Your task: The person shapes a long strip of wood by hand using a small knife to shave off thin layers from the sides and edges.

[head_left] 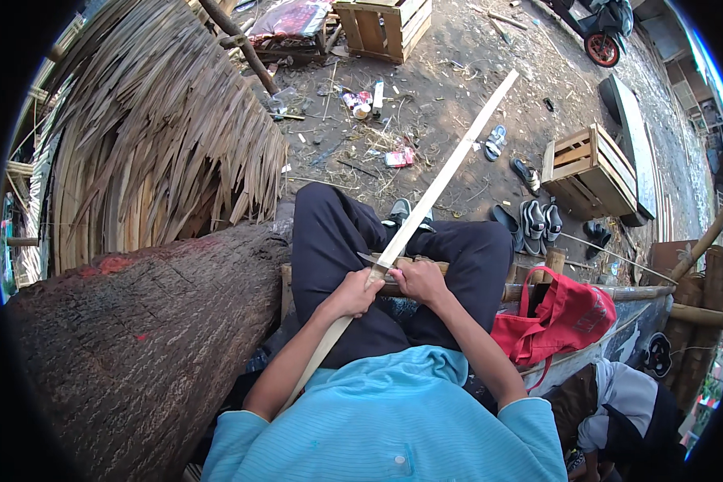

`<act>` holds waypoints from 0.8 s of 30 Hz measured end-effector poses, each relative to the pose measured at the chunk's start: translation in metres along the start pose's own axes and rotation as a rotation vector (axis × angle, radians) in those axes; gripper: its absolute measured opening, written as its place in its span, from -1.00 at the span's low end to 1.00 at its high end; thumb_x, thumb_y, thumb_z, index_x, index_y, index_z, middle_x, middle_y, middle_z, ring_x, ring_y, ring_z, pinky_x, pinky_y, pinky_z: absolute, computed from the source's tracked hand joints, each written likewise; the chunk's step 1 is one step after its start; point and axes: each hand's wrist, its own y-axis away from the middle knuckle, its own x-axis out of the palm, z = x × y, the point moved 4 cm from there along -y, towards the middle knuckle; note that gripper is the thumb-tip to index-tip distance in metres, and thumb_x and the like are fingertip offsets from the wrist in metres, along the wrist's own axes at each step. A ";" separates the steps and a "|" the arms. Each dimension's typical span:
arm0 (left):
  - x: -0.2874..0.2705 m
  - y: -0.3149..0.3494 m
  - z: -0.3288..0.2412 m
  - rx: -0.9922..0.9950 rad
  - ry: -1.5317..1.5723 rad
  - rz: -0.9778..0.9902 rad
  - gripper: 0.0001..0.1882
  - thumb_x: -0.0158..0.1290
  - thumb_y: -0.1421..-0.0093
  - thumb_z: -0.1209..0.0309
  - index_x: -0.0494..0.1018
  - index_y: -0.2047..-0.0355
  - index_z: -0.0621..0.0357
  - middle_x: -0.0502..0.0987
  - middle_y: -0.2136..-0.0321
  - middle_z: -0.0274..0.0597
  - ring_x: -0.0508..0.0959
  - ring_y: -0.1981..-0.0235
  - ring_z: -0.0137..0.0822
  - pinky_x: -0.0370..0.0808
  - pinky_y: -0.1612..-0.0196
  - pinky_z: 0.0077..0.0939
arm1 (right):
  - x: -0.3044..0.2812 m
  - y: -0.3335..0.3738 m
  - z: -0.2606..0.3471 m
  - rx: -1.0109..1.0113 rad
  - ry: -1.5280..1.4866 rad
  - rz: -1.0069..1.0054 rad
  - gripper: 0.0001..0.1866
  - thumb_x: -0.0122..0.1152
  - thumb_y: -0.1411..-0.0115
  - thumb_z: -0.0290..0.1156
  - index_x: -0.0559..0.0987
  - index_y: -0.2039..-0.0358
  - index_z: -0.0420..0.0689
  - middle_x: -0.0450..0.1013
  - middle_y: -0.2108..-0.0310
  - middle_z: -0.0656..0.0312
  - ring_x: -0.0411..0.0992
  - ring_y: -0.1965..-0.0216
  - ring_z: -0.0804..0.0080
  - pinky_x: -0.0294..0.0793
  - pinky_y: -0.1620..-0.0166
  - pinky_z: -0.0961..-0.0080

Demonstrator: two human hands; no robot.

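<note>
A long pale strip, which looks like split bamboo (453, 163), runs from beside my left arm, over my lap and far out ahead of me. My left hand (353, 296) is closed around it near my knees. Just to the right, my right hand (422, 281) grips a knife, its handle mostly hidden by the fingers. The short dark knife blade (373, 260) lies across the strip, touching or nearly touching it, a little beyond my left hand. Below my hands, my legs in dark trousers (329, 233) are spread apart.
A thick dark log (145, 353) lies at my left, below a dried-leaf thatch (161, 120). To the right are a red bag (566, 321) on a bamboo rail, several shoes (532, 221) and a wooden crate (590, 173). Another person (631, 402) bends at the lower right.
</note>
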 end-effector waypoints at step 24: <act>0.018 0.000 -0.002 0.166 -0.420 -0.256 -0.70 -0.11 -0.25 0.32 0.28 0.22 0.38 0.50 0.45 0.32 0.52 0.32 0.24 0.45 0.25 0.04 | -0.007 0.002 -0.014 0.007 0.035 -0.023 -0.67 -0.03 -0.20 -0.11 0.46 0.53 -0.08 0.39 0.73 0.06 0.43 0.64 0.05 0.40 0.56 0.16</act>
